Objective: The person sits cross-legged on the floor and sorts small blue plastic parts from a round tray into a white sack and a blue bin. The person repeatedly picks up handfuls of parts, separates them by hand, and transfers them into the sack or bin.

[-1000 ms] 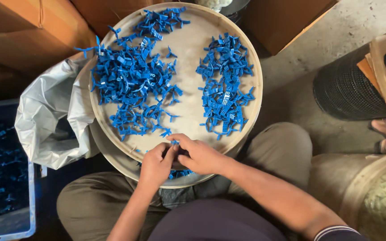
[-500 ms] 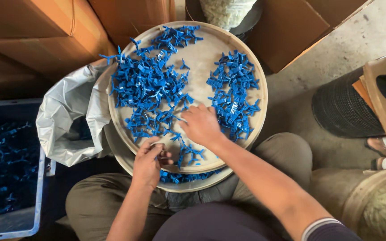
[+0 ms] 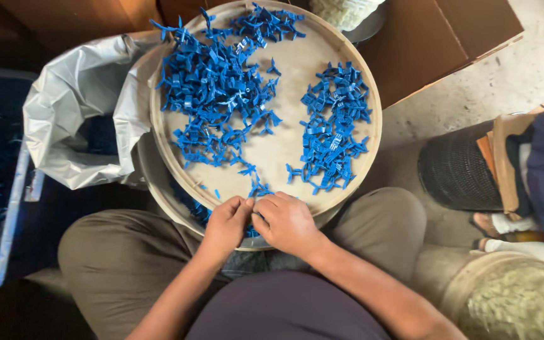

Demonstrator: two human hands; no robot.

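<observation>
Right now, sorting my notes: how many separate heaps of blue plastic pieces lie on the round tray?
2: a large heap on the tray's left, a smaller heap on its right. Strays lie between.

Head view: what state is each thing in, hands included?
Left hand: fingertips pinched at the tray's near rim.
Right hand: fingertips meeting the left's; whatever they pinch is hidden.
Round tray: on the lap, holding two blue heaps.
Blue plastic pieces: loose, heaped.
Plastic bag: open.
Cardboard box: flap open.

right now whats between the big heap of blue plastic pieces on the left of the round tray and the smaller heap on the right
In the head view, a mostly bare strip of the round tray separates the big heap from the smaller heap; only a few stray blue pieces lie there.
</observation>
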